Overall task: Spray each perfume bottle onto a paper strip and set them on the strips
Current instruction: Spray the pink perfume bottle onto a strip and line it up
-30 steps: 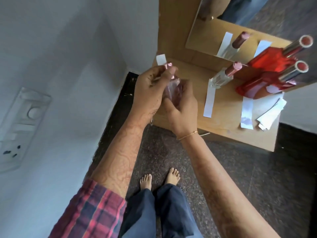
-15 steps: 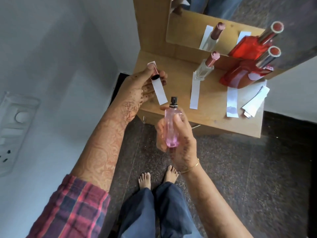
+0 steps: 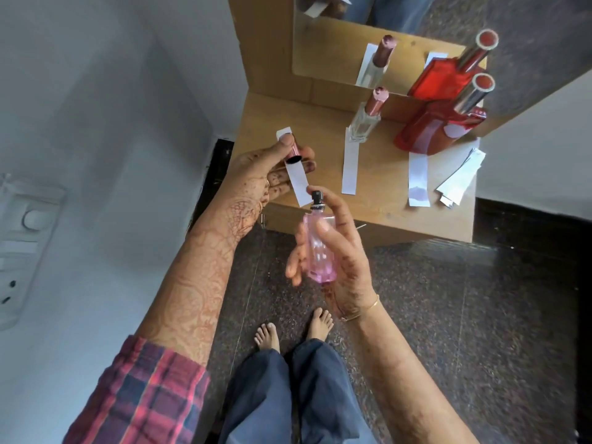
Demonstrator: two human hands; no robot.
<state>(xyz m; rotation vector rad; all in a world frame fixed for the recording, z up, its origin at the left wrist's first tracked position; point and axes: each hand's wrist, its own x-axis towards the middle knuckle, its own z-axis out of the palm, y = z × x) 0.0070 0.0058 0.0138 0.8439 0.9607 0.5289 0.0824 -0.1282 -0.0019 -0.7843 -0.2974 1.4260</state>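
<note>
My right hand (image 3: 339,251) grips a pink perfume bottle (image 3: 320,248) upright in front of the wooden shelf (image 3: 266,123), with a fingertip on its black spray nozzle (image 3: 316,197). My left hand (image 3: 266,174) pinches a white paper strip (image 3: 296,177) together with the bottle's pink cap (image 3: 294,153); the strip's lower end hangs just left of the nozzle. On the shelf a clear bottle with a pink cap (image 3: 365,118) stands on a strip (image 3: 349,168). A red bottle (image 3: 439,126) stands on another strip (image 3: 418,179).
A mirror (image 3: 400,20) behind the shelf repeats both bottles. Spare strips (image 3: 458,179) lie at the shelf's right front corner. A wall switch panel (image 3: 22,238) is at the left. Below are dark stone floor and my bare feet (image 3: 291,331).
The hands came apart: my left hand lifted the cap off and took up the strip, while my right hand drew the uncapped pink bottle down and toward me. A fingertip now sits on the nozzle.
</note>
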